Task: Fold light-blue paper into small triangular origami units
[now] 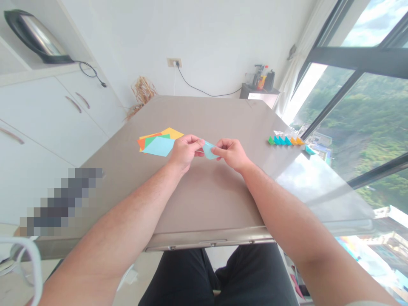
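Note:
A small folded piece of light blue paper (209, 150) is held above the table between my two hands. My left hand (188, 149) pinches its left edge with thumb and fingers. On the other side, my right hand (230, 152) grips the right part, thumb on top. Just left of my left hand lie loose coloured paper sheets: a light blue sheet (158, 147) on top, with green (154, 140), orange (140, 144) and yellow (172, 132) ones showing beneath. My fingers cover part of the folded paper.
Several small folded paper boats (281, 140) in green, blue and orange stand in a row at the table's right, a light blue one (309, 150) at its end. The grey-brown table (207, 199) ends at a front edge above my lap. Windows (366, 106) flank the right side.

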`<state>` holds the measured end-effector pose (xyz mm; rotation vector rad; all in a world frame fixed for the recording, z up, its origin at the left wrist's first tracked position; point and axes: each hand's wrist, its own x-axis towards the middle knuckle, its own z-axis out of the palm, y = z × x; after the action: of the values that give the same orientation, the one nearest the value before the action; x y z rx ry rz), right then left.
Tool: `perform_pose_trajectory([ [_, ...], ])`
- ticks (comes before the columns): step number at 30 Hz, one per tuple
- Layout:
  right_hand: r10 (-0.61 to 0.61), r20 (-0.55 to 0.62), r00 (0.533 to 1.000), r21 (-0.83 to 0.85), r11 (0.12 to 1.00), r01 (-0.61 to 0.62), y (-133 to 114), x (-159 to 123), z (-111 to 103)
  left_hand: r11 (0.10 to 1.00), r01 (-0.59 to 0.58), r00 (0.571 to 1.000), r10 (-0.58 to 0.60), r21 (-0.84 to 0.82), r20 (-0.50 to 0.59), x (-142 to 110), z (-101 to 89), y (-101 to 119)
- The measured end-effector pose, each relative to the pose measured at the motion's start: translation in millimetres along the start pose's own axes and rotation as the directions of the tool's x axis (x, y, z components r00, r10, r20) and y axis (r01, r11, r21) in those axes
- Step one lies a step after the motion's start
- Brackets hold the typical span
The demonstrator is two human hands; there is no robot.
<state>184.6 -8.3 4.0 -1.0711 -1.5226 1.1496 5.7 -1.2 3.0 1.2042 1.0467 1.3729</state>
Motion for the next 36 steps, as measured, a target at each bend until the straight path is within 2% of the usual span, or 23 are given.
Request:
perform_pose_trajectory([
  [4,-0.002,-0.002,1.000,-0.007,1.000,0.002,1,-1,1,0.997,-0.003,0.993,-0.006,0.077,0.119,-2,1.1,-2],
  [6,-0.009,0.003,1.000,-0.021,1.000,0.009,3,-1,2,0.991,-0.024,0.989,0.005,0.128,0.146,-2,1.3,-3],
  [14,0.024,-0.079,0.997,-0.108,0.994,-0.032,2,2,2,0.988,-0.079,0.996,0.071,0.135,0.062,8,-4.2,-10],
  [18,0.042,-0.046,0.998,-0.099,0.994,-0.047,1,2,-1,0.989,-0.059,0.998,0.055,0.137,0.032,9,-5.0,-8],
  [23,0.064,-0.111,0.992,-0.081,0.994,-0.073,7,5,-5,0.991,-0.028,0.999,0.029,0.130,-0.013,9,-5.3,-5],
  [36,0.065,-0.143,0.988,-0.084,0.993,-0.077,10,8,-11,0.995,0.017,0.999,-0.013,0.095,-0.042,9,-9.0,-4],
])
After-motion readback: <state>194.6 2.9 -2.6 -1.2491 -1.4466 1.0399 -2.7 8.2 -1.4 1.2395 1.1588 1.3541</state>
